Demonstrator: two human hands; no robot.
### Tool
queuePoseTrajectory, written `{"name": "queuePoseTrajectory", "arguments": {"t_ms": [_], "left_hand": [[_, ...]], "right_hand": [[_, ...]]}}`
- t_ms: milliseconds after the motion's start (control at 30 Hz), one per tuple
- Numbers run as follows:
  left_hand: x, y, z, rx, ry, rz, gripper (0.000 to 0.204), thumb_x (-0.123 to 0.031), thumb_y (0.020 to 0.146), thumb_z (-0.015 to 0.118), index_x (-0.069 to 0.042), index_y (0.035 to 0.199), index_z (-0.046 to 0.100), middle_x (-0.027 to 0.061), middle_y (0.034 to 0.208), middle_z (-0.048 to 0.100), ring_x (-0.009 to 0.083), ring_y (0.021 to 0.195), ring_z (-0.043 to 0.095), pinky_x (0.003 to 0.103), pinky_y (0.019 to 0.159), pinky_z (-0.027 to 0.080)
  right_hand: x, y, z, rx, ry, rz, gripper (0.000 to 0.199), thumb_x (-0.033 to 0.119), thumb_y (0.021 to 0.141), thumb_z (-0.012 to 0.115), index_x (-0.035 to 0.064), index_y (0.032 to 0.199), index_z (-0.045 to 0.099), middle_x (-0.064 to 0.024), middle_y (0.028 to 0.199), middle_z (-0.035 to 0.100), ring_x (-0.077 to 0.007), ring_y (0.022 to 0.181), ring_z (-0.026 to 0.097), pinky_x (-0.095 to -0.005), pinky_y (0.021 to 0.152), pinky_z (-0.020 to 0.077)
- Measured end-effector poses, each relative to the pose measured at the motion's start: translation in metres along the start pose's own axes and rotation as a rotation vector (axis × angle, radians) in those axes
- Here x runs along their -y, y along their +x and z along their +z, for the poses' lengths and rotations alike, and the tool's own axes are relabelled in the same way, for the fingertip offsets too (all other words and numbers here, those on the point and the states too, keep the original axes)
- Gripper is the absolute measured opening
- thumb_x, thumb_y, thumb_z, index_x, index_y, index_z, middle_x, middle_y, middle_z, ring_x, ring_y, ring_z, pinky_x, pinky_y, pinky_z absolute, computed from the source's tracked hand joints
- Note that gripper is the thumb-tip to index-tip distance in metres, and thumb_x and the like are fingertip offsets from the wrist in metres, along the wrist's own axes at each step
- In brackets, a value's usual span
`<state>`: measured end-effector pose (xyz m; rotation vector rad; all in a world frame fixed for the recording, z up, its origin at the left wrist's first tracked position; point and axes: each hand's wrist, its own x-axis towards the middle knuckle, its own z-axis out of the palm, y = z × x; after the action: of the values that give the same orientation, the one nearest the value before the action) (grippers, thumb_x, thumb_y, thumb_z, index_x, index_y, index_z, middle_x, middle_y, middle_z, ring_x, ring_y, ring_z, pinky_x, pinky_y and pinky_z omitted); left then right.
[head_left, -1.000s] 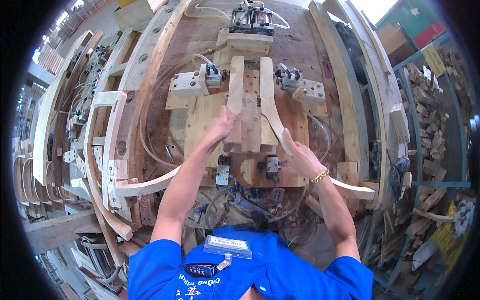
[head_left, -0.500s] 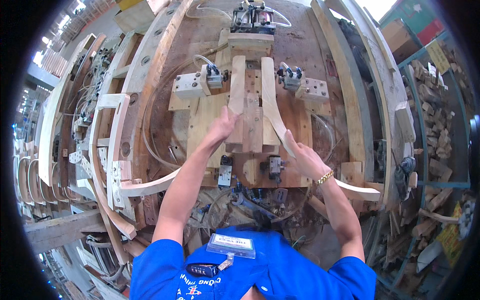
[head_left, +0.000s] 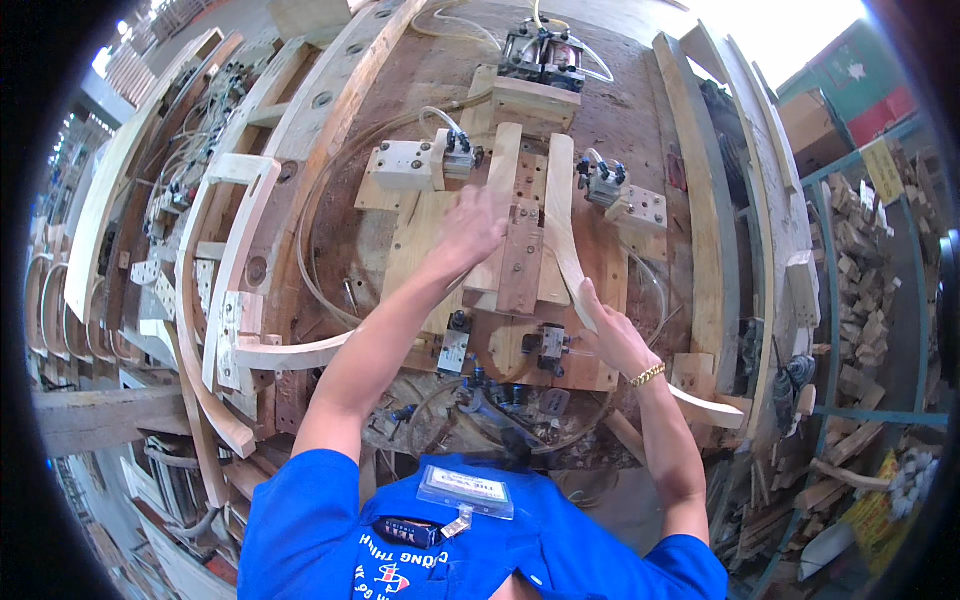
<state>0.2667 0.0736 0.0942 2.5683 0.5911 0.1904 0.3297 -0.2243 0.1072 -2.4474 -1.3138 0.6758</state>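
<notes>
pale wood: two curved slats lie side by side on a jig, long axes running away from the person. the left hand [head_left: 468,232], fingers together, presses flat on the left slat [head_left: 498,190]. the right hand [head_left: 617,337] pinches the near end of the right slat [head_left: 560,225]. around them a worn wooden workbench [head_left: 640,110], air clamps [head_left: 455,155], stacked offcuts [head_left: 870,270] in a workshop

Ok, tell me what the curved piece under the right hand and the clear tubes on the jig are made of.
Curved piece: pale unfinished wood, by its matt surface and faint grain. Clear tubes: likely flexible plastic hose, translucent and looping freely. Right hand rests on the wood.
</notes>
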Motion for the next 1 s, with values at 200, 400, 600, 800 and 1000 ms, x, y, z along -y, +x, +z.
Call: {"name": "queuePoseTrajectory", "arguments": {"t_ms": [200, 400, 600, 800, 1000], "left_hand": [[-0.02, 0.041, -0.004, 0.084, 0.119, 0.161, 0.047, -0.017, 0.093, 0.051, -0.002, 0.138, 0.047, 0.0134, 0.144, 0.045, 0.0328, 0.137, 0.037, 0.052, 0.111, 0.032], [-0.029, 0.06, 0.016, 0.19, 0.169, 0.312, 0.047, -0.022, 0.097, 0.047, -0.01, 0.142, 0.046, 0.0058, 0.152, 0.038, 0.0292, 0.146, 0.025, 0.065, 0.112, 0.021], [-0.029, 0.063, 0.03, 0.238, 0.315, 0.414, 0.05, -0.019, 0.095, 0.048, -0.014, 0.144, 0.044, -0.0028, 0.155, 0.035, 0.0273, 0.147, 0.022, 0.068, 0.11, 0.021], [-0.029, 0.065, 0.029, 0.262, 0.38, 0.434, 0.052, -0.018, 0.094, 0.047, -0.017, 0.146, 0.043, -0.0064, 0.156, 0.034, 0.0262, 0.146, 0.025, 0.068, 0.107, 0.023], [-0.029, 0.064, 0.026, 0.319, 0.329, 0.426, 0.061, -0.032, 0.091, 0.058, -0.012, 0.146, 0.042, -0.0023, 0.157, 0.032, 0.0291, 0.145, 0.027, 0.07, 0.105, 0.024]], "right_hand": [[-0.003, 0.002, 0.002, 0.008, 0.051, 0.003, 0.085, 0.009, 0.086, 0.062, 0.0094, 0.152, 0.009, -0.03, 0.103, 0.062, -0.0465, 0.096, 0.062, -0.05, 0.085, 0.0483], [-0.002, 0.004, -0.001, 0.041, 0.063, 0.023, 0.086, 0.005, 0.085, 0.061, 0.0104, 0.152, 0.009, -0.0317, 0.108, 0.06, -0.0476, 0.1, 0.06, -0.0501, 0.086, 0.0478], [-0.006, 0.003, 0.002, 0.03, 0.019, 0.006, 0.087, 0.001, 0.083, 0.059, 0.0098, 0.152, 0.009, -0.0292, 0.105, 0.06, -0.0468, 0.094, 0.061, -0.0501, 0.082, 0.0485], [-0.005, 0.002, 0.001, 0.03, 0.023, 0.004, 0.087, 0.004, 0.083, 0.062, 0.007, 0.152, 0.01, -0.0295, 0.106, 0.059, -0.0471, 0.094, 0.06, -0.0504, 0.082, 0.0479], [-0.004, 0.002, 0.002, 0.048, -0.033, 0.041, 0.089, 0.007, 0.083, 0.065, 0.0049, 0.153, 0.01, -0.029, 0.104, 0.059, -0.0465, 0.093, 0.06, -0.0497, 0.081, 0.0482]]}}
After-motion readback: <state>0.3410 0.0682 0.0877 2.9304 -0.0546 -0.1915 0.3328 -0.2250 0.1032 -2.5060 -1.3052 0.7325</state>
